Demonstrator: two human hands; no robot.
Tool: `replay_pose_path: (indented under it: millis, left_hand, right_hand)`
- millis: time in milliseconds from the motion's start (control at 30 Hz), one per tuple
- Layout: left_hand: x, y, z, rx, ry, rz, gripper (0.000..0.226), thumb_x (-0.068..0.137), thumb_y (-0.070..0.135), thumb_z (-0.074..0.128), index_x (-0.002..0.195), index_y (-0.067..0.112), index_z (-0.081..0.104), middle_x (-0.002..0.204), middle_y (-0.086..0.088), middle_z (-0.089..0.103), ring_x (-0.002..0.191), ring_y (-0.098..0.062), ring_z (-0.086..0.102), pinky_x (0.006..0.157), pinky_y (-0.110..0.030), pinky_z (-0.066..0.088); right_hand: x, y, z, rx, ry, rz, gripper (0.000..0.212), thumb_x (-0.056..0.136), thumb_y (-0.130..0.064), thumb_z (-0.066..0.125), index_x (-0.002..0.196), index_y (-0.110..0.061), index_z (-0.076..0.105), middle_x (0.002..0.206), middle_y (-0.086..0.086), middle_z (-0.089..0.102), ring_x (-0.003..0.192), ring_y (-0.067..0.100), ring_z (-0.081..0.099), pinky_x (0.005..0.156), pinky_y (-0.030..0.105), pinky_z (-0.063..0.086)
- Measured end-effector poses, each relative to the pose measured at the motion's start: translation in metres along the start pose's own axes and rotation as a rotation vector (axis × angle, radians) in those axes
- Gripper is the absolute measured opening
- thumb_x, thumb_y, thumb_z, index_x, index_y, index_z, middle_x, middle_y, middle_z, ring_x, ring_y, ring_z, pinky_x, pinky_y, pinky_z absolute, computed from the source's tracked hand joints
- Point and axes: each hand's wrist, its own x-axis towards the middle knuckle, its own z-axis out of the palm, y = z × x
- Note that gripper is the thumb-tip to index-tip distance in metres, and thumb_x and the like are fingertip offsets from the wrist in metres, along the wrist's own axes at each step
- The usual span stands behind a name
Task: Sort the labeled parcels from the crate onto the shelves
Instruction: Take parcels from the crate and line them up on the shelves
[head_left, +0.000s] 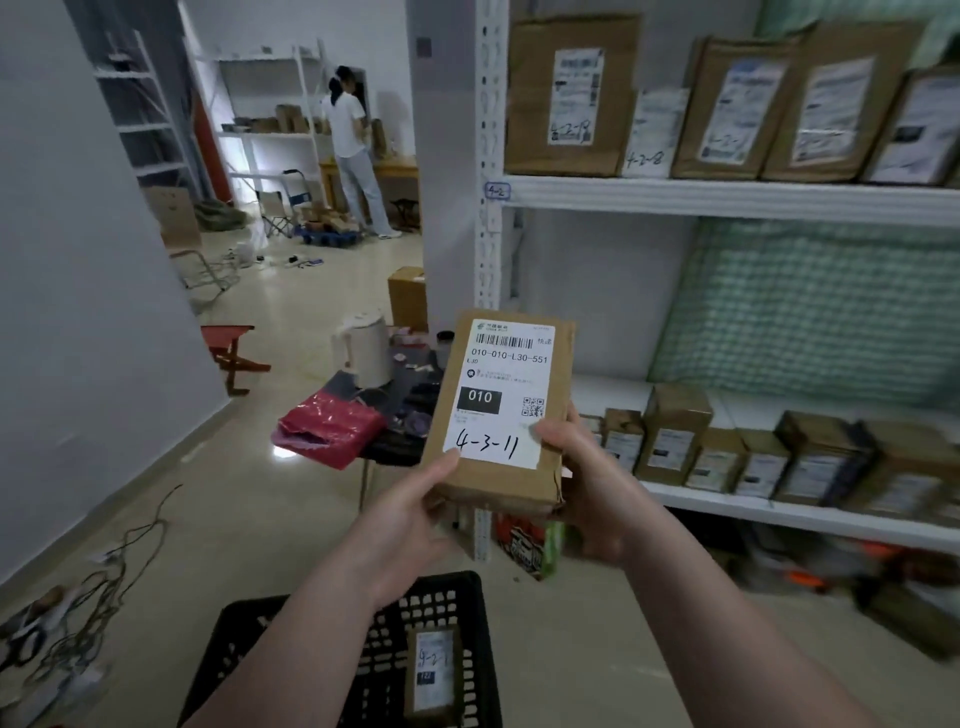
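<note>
Parcel (501, 410) marked 4-3-11 held up in both hands

The brown cardboard parcel sits at the middle of the view, upright and tilted slightly, with its white label facing the camera. The label has a barcode, the printed code 010-010-L30-551, a black block reading 010, and "4-3-11" handwritten at the bottom.

The left hand (410, 514) grips the parcel's lower left corner, thumb on the front by the label's edge and fingers hidden behind. The right hand (587, 483) grips the lower right side, thumb pressed on the label's corner and fingers wrapped round the back.

At 6 o'clock, under the forearms, a black plastic crate (291, 639) stands on the floor with one more labelled parcel (434, 670) lying in it.

From 1 to 4 o'clock runs a white shelf unit (727, 200). Its post carries a small tag (497, 191) reading 4-2. Large labelled parcels (569, 93) stand on the upper shelf, and a row of small parcels (727, 452) lines the lower shelf at 3 to 4 o'clock.

At 9 o'clock a white kettle (363, 348) and a red bag (332, 426) rest on a low dark table. At 11 o'clock, far back, another person (348, 135) stands at other shelves. Loose cables (104, 587) trail over the floor at 8 o'clock.
</note>
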Motion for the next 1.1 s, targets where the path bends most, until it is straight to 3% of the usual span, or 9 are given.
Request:
replay_pose_path:
  millis: [67, 167, 267, 467, 567, 733, 867, 967, 1100]
  left_hand:
    - [0.009, 0.000, 0.018, 0.019, -0.092, -0.026, 0.069, 0.046, 0.059, 0.084, 0.109, 0.036, 0.070, 0.110, 0.008, 0.071, 0.098, -0.008, 0.068, 0.075, -0.040, 0.052]
    - [0.021, 0.004, 0.050, 0.037, -0.192, -0.047, 0.076, 0.056, 0.057, 0.078, 0.124, 0.027, 0.063, 0.122, -0.004, 0.066, 0.112, -0.023, 0.062, 0.090, -0.046, 0.048]
    - [0.030, 0.010, 0.085, 0.047, -0.259, -0.041, 0.075, 0.064, 0.057, 0.072, 0.130, 0.026, 0.057, 0.128, -0.007, 0.062, 0.120, -0.029, 0.055, 0.090, -0.046, 0.046]
    - [0.054, 0.016, 0.149, 0.143, -0.366, 0.020, 0.060, 0.070, 0.066, 0.062, 0.120, 0.033, 0.065, 0.126, -0.006, 0.064, 0.103, -0.021, 0.066, 0.073, -0.033, 0.052]
    - [0.072, 0.004, 0.185, 0.171, -0.367, 0.008, 0.058, 0.072, 0.068, 0.059, 0.119, 0.033, 0.066, 0.124, -0.006, 0.065, 0.109, -0.026, 0.063, 0.092, -0.045, 0.048]
    - [0.099, -0.025, 0.260, 0.158, -0.408, -0.016, 0.054, 0.063, 0.063, 0.068, 0.108, 0.035, 0.071, 0.116, -0.004, 0.069, 0.088, -0.015, 0.070, 0.065, -0.028, 0.052]
    - [0.120, -0.052, 0.322, 0.144, -0.381, -0.042, 0.054, 0.062, 0.062, 0.067, 0.109, 0.035, 0.070, 0.115, 0.000, 0.070, 0.087, -0.013, 0.065, 0.074, -0.033, 0.042]
    - [0.136, -0.074, 0.366, 0.085, -0.414, -0.064, 0.050, 0.064, 0.055, 0.069, 0.108, 0.032, 0.072, 0.116, -0.003, 0.069, 0.088, -0.014, 0.068, 0.070, -0.031, 0.052]
    - [0.157, -0.108, 0.415, 0.078, -0.410, -0.138, 0.056, 0.068, 0.048, 0.069, 0.119, 0.025, 0.066, 0.121, -0.006, 0.067, 0.108, -0.025, 0.059, 0.104, -0.047, 0.038]
  right_hand:
    - [-0.017, -0.008, -0.021, -0.009, 0.025, -0.009, 0.077, 0.065, -0.053, 0.073, 0.136, -0.042, 0.044, 0.119, -0.003, 0.071, 0.108, 0.025, 0.068, 0.082, 0.046, 0.057]
    - [-0.037, -0.021, -0.051, -0.013, 0.090, -0.017, 0.070, 0.067, -0.054, 0.071, 0.132, -0.042, 0.050, 0.123, 0.001, 0.069, 0.115, 0.030, 0.064, 0.095, 0.052, 0.053]
    - [-0.054, -0.035, -0.075, -0.045, 0.164, -0.049, 0.062, 0.065, -0.057, 0.069, 0.124, -0.041, 0.059, 0.120, -0.003, 0.071, 0.114, 0.025, 0.064, 0.091, 0.044, 0.055]
    - [-0.076, -0.058, -0.127, -0.018, 0.265, -0.121, 0.123, 0.050, -0.063, 0.082, 0.152, -0.018, 0.031, 0.138, 0.003, 0.059, 0.123, 0.023, 0.059, 0.111, 0.047, 0.039]
    - [-0.091, -0.066, -0.163, -0.041, 0.290, -0.129, 0.129, 0.045, -0.068, 0.082, 0.153, -0.018, 0.031, 0.147, 0.004, 0.050, 0.130, 0.025, 0.052, 0.113, 0.049, 0.035]
    - [-0.119, -0.082, -0.241, -0.018, 0.334, -0.135, 0.124, 0.048, -0.063, 0.081, 0.152, -0.016, 0.034, 0.152, 0.003, 0.043, 0.135, 0.023, 0.046, 0.115, 0.048, 0.031]
    - [-0.144, -0.096, -0.305, -0.025, 0.361, -0.132, 0.113, 0.054, -0.062, 0.075, 0.151, -0.017, 0.036, 0.151, 0.003, 0.045, 0.135, 0.024, 0.047, 0.116, 0.049, 0.031]
    - [-0.166, -0.104, -0.346, -0.044, 0.369, -0.131, 0.103, 0.059, -0.062, 0.072, 0.147, -0.019, 0.043, 0.148, 0.002, 0.049, 0.130, 0.021, 0.053, 0.114, 0.046, 0.035]
    - [-0.192, -0.103, -0.397, -0.086, 0.379, -0.078, 0.077, 0.067, -0.062, 0.064, 0.135, -0.027, 0.056, 0.125, -0.002, 0.068, 0.108, 0.018, 0.065, 0.082, 0.033, 0.052]
